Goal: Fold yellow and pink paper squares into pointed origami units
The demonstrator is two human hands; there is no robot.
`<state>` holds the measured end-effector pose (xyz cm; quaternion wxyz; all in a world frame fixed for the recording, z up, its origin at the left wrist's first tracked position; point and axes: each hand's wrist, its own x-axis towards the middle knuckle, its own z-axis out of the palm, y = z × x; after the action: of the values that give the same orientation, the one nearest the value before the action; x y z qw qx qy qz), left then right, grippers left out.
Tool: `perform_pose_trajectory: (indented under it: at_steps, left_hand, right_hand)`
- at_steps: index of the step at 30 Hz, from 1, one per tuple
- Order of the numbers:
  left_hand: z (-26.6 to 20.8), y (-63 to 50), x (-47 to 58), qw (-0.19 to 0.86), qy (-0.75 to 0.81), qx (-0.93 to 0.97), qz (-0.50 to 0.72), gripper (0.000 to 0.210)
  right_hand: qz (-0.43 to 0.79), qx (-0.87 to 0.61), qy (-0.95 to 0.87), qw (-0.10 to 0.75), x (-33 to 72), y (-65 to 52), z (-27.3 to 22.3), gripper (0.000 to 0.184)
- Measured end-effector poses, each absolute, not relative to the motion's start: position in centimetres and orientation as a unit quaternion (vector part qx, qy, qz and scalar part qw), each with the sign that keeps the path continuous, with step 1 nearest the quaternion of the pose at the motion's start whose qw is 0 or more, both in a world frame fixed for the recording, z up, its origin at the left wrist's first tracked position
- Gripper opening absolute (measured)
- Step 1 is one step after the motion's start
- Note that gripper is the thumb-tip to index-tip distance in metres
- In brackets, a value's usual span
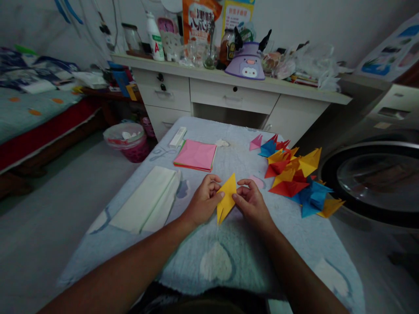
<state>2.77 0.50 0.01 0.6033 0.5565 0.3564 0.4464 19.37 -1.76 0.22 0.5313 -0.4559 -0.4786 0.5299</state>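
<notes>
Yellow folded paper [226, 198], one: slim diamond, held near the middle of the cloth-covered surface [237, 155], between the two hands. Long axis runs 1 to 7 o'clock; single point at 1, split end at 7.

Left hand [207, 198], one: grip pinching the paper's 9 o'clock edge, thumb on top. Right hand [253, 203], one: grip pinching the 3 o'clock edge, thumb likewise.

Positions below taken from the paper. Square coloured sheets [196, 155], one stack, pink uppermost: 11 o'clock; sheets not countable. Narrow white box [178, 137], one: beyond the stack, 11 o'clock. White folded sheet [144, 198], one: 9 o'clock. Folded-paper figures [288, 174], one heap, yellow, red, blue, pink: 2 to 3 o'clock; overlap prevents counting.
</notes>
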Motion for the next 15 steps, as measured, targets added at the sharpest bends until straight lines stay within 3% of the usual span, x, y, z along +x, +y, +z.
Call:
perform_pose_trajectory:
  at_steps: [3, 7, 10, 15]
  left_hand:
    - [-0.01, 0.56, 2.64, 0.573, 0.363, 0.585, 0.444, 0.023]
    - [0.06, 0.54, 2.34, 0.448, 0.413, 0.701, 0.371, 0.012]
    - [-0.18, 0.56, 2.31, 0.324, 0.431, 0.781, 0.315, 0.018]
    - [-0.56, 0.51, 2.3, 0.175, 0.424, 0.851, 0.255, 0.019]
  right_hand:
    - [0.489, -0.476, -0.513, 0.52, 19.37, -1.78, -0.07, 0.036]
    - [0.396, -0.523, -0.581, 0.482, 19.65, -1.79, -0.46, 0.016]
    - [0.326, -0.57, -0.629, 0.416, 19.82, -1.72, -0.56, 0.007]
    - [0.157, -0.62, -0.713, 0.288, 20.04, -1.49, -0.68, 0.007]
